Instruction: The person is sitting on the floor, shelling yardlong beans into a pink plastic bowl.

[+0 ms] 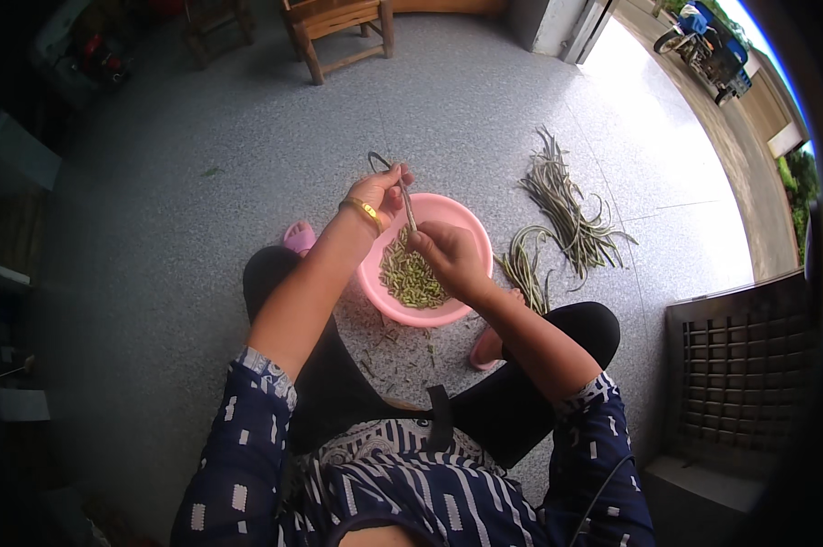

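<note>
Both our hands work one long bean [402, 196] above the pink basin [466, 223]: our left hand [375, 193], with a gold bracelet [364, 211] at its wrist, pinches the far looping end, and our right hand [448, 255] pinches the near end. Cut bean pieces [410, 278] fill the basin between our knees. Whole beans [566, 210] lie on the floor to the right.

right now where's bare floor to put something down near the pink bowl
Left of the pink bowl, the grey floor lies bare, and beyond it toward the wooden chair. The right side is crowded with piles of long beans. Over the bowl, the left hand and right hand hold a bean.
</note>
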A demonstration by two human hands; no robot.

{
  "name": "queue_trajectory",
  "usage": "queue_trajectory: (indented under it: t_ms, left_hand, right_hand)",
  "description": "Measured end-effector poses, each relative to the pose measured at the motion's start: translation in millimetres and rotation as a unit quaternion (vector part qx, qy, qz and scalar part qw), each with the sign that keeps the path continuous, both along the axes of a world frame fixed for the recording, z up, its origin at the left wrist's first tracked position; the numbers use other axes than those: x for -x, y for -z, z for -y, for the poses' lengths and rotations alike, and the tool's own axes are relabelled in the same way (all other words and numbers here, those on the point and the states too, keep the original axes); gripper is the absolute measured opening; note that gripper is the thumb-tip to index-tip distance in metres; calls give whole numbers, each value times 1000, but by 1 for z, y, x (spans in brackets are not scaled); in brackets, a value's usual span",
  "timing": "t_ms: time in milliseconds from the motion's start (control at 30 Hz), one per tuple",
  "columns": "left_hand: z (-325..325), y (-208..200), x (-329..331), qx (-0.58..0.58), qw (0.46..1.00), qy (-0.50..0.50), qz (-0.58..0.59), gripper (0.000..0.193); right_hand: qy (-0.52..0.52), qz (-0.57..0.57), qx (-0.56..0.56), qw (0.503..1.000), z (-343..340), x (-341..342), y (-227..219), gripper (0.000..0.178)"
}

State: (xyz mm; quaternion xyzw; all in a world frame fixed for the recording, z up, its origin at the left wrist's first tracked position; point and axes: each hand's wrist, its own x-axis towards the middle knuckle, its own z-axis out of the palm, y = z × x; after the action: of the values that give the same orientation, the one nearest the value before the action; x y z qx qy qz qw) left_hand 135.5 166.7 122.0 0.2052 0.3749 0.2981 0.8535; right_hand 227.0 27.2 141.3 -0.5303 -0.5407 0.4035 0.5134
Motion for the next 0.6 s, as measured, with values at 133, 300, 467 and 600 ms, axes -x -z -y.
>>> queue_trajectory:
  t_ms: [133,300,467,600]
  left_hand:
    - [-2,3,3,-14,1000,8,11,10]
    - [-6,-5,2,-41,997,-63,-19,9]
    - [3,-6,3,-83,995,-35,-30,9]
    - [6,-4,-2,-137,988,-27,-62,10]
  right_hand:
    - [54,251,-203,945,3,5,-3,21]
    - [35,-37,-69,996,12,11,2,9]
    - [34,-387,192,901,0,-2,16,20]
    - [19,-384,235,893,-1,-5,6,24]
